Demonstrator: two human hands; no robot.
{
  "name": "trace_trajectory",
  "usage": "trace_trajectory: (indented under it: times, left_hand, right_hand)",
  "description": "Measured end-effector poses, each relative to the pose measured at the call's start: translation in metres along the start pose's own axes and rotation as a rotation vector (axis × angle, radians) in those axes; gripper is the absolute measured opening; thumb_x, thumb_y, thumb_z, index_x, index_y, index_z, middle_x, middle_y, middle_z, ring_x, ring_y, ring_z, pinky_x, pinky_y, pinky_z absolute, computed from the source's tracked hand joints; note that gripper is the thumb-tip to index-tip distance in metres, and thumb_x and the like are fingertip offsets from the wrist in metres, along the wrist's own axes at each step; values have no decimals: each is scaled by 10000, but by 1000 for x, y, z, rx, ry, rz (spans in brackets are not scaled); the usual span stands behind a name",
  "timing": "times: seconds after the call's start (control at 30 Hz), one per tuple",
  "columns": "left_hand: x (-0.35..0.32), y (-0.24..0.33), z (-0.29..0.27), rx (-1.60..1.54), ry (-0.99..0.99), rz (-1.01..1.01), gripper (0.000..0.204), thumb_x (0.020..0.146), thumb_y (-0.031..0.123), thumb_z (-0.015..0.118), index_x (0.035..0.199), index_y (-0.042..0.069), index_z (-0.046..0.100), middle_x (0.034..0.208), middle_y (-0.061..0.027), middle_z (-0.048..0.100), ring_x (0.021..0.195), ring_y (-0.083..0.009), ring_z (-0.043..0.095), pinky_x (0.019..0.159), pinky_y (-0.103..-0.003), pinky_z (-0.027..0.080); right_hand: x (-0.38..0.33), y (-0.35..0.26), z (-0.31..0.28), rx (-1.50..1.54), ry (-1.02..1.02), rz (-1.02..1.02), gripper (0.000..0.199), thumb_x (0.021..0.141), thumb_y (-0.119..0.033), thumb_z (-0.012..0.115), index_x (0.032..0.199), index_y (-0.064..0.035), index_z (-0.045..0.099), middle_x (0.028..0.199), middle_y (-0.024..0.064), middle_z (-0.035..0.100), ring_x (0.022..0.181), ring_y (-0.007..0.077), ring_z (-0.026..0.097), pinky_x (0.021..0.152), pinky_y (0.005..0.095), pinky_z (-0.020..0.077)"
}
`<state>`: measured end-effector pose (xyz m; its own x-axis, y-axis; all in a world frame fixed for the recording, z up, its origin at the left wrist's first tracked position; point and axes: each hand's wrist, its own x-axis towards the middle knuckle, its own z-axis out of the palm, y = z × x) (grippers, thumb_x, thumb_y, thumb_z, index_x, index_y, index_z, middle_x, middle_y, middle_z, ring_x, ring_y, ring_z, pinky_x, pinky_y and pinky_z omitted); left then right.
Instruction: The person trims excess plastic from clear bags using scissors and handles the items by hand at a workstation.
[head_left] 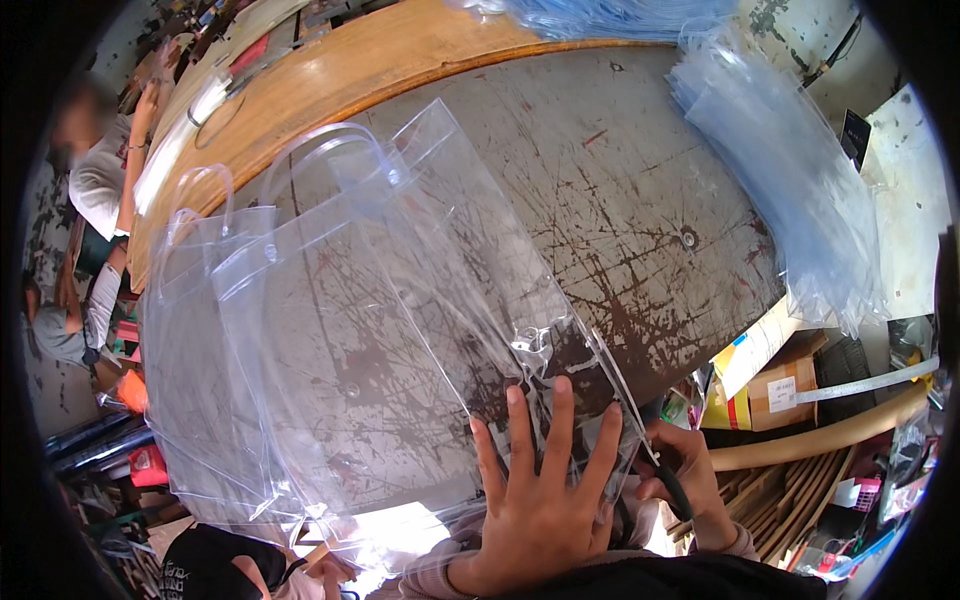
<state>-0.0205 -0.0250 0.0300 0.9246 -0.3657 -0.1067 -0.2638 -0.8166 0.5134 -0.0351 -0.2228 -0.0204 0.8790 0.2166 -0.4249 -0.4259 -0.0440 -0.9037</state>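
Observation:
A transparent plastic bag (470,250) with tube handles lies across the scratched grey tabletop (610,180). My left hand (545,475) is spread flat on the bag's near end, fingers apart. Beside it, at the bag's right edge, my right hand (688,470) grips a pair of scissors (674,488) by the dark handles. The long blades point away from me along that edge; whether they have plastic between them I cannot tell. More transparent handled bags (200,340) lie to the left, partly overlapping.
A thick pile of bluish plastic sheets (800,180) hangs over the table's right side. Beyond the far edge runs a wooden bench (400,50). Cardboard boxes (780,385) stand at lower right. One person (100,190) is at far left, another in a black cap (215,565) at lower left.

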Motion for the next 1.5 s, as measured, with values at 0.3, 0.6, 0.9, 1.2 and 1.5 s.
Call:
trace_trajectory:
  times: [0.3,0.6,0.9,1.2,1.5]
  left_hand:
    - [-8,-6,10,-56,107,71,685,664,305,596,1325,160,487,1419,-272,308,1268,-535,289,944,-737,194]
    - [-8,-6,7,-61,90,64,701,663,321,612,1332,161,481,1422,-267,307,1274,-534,283,958,-731,177]
    - [-12,-6,10,-86,68,71,724,653,336,628,1343,177,472,1428,-268,294,1277,-533,275,961,-738,151]
    - [-14,4,-2,-157,61,9,634,701,163,630,1319,159,485,1462,-247,243,1310,-538,212,1010,-671,194]
    - [-12,-8,6,-95,60,70,739,629,326,625,1342,195,480,1424,-260,313,1282,-523,285,979,-722,147]
  right_hand:
    - [7,-11,7,-16,-45,-23,595,612,-407,859,941,-13,557,668,-20,512,584,45,436,516,211,319]
    - [7,-4,3,-51,-45,-22,603,590,-416,868,927,-14,570,666,-31,507,590,38,434,512,203,315]
    - [9,-4,10,-3,-35,-29,636,600,-432,858,982,-11,571,691,-32,507,621,40,427,536,200,306]
    - [11,3,10,-15,-27,-72,713,563,-487,858,1000,-4,567,668,-31,499,609,44,434,528,203,316]
    - [10,-8,4,-9,-33,9,650,560,-450,874,939,-17,572,663,-24,513,603,45,440,518,206,305]
